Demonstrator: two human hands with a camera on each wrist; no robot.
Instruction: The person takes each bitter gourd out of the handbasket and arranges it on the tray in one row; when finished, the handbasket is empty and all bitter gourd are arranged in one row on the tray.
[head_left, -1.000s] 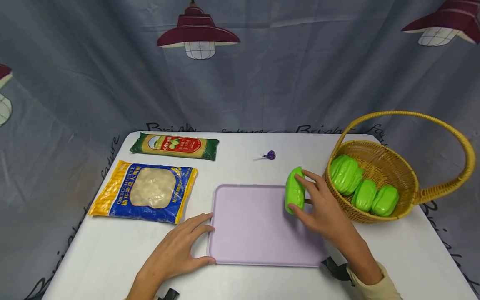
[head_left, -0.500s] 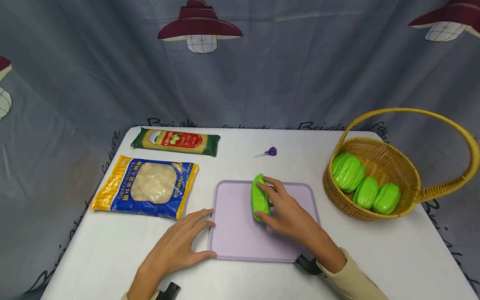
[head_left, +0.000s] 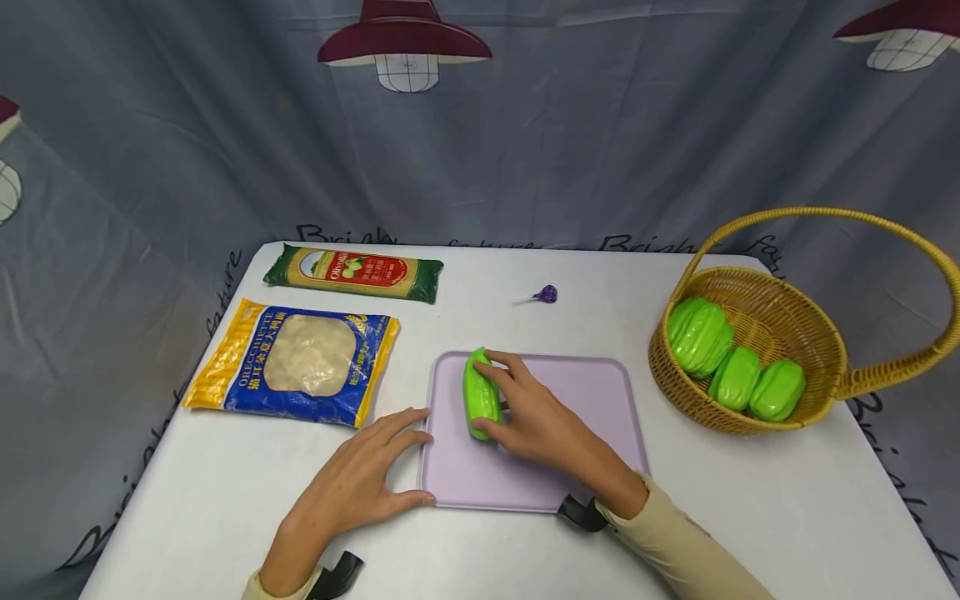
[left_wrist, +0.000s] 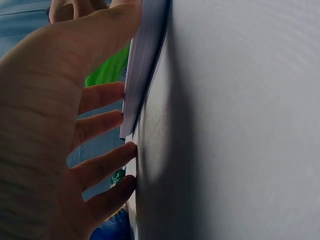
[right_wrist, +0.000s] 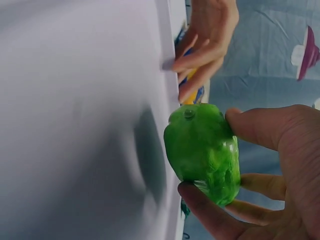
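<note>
In the head view my right hand point(head_left: 536, 417) pinches a green ridged toy vegetable point(head_left: 480, 395) between thumb and fingertips, over the left part of a lilac tray point(head_left: 592, 450). From the right wrist, the glossy, bumpy vegetable point(right_wrist: 202, 145) appears just off the tray surface, its shadow below. My left hand point(head_left: 360, 479) is spread along the tray's left edge, thumb at the near corner. Seen from the left wrist, its fingers point(left_wrist: 102, 120) are nearly straight; the upper ones meet the tray's side point(left_wrist: 142, 65).
A wicker basket point(head_left: 813, 333) with a tall handle stands right of the tray, holding several similar green vegetables point(head_left: 735, 377). To the left lie a blue and yellow pasta bag point(head_left: 307, 354) and a green and gold packet point(head_left: 352, 272). A purple lollipop point(head_left: 548, 294) lies behind the tray.
My right hand has carried the green vegetable leftward from the tray's right edge, beside the basket, to the tray's left part. The left hand stays at the tray's edge.
</note>
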